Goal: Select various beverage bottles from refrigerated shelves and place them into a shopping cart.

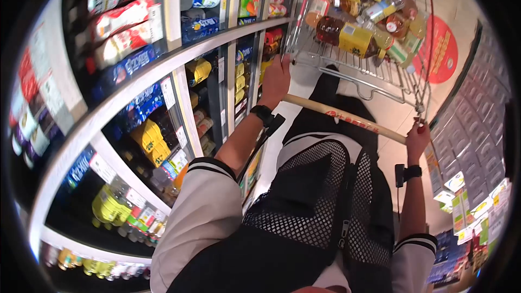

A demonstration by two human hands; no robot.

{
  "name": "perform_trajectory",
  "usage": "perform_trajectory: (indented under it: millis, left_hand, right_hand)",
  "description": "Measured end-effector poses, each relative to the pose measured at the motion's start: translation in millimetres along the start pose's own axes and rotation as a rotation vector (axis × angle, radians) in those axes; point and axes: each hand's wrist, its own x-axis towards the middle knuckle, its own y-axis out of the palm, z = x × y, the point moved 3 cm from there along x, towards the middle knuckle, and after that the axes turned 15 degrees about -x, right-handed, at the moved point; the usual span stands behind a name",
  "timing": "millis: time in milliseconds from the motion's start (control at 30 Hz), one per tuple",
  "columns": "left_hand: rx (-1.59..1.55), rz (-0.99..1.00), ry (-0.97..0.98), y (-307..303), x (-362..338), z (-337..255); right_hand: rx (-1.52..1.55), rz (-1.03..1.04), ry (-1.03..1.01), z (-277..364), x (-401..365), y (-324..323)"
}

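A person stands behind one shopping cart (391,73) in a store aisle, beside drink shelves (135,80). The right hand (418,137) is clenched around the right end of the cart's single handle (347,118); the left hand (275,84) rests at the opposite end, though whether its fingers wrap fully cannot be told. The step in hand appears to be guiding the loaded cart along the aisle, and a further push would call for even pressure from both hands. Two large dark bottles with yellow labels (353,39) lie in the basket; the other bottles (399,21) overlap too much to count. Two black wristbands (262,114) and one red floor sticker (448,49) also show
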Motion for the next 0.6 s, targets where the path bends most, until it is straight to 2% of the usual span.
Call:
perform_trajectory:
  millis: [133, 200, 267, 600]
  left_hand:
    - [-0.030, 0.013, -0.021, 3, 1, 5]
    - [0.000, 0.078, -0.091, -1, 0, 1]
    - [-0.014, 0.060, -0.048, 1, 4, -1]
    - [0.012, 0.071, -0.226, 2, 4, -8]
  right_hand:
    - [-0.022, -0.015, -0.039, 2, 0, 1]
    - [-0.028, 0.033, 0.069, 5, -3, -2]
    - [-0.012, 0.041, 0.064, -2, -1, 0]
    - [-0.014, 0.040, 0.125, 5, 0, -2]
